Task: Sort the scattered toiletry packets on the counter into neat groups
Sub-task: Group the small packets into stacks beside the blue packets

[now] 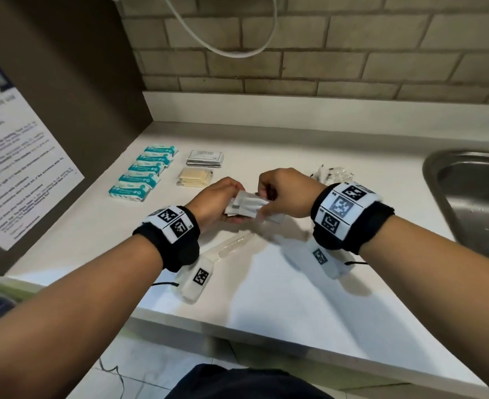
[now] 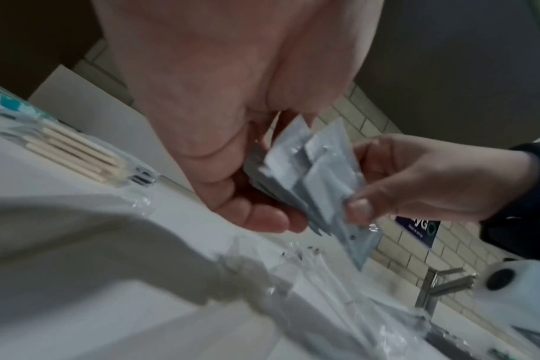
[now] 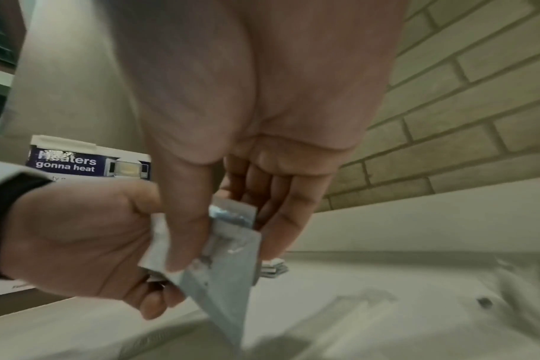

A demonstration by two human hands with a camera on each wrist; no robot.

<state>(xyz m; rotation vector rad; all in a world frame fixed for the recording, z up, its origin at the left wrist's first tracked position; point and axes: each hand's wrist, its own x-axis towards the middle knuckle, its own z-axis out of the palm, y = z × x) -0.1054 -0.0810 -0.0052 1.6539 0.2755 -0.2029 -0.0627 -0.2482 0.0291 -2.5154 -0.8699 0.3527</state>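
Both hands meet above the middle of the white counter (image 1: 295, 283) and hold one bundle of flat silver-white sachets (image 1: 246, 207). My left hand (image 1: 230, 210) cups the bundle from below, fingers curled under it. My right hand (image 1: 266, 198) pinches the bundle's right end, thumb on top. The left wrist view shows the fanned sachets (image 2: 318, 175) between the left fingers (image 2: 262, 219) and the right thumb (image 2: 358, 209). In the right wrist view the sachets (image 3: 228, 258) hang edge-down under the right thumb (image 3: 185, 231). Sorted at the back left lie a row of teal packets (image 1: 142, 177), a silver packet stack (image 1: 205, 158) and beige packets (image 1: 194, 177).
Clear-wrapped items (image 1: 331, 174) lie behind my right hand. A clear-wrapped comb (image 1: 234, 244) lies on the counter below the hands. A steel sink (image 1: 467, 203) is at the right, a brown panel with a poster (image 1: 21, 168) at the left, and a brick wall behind.
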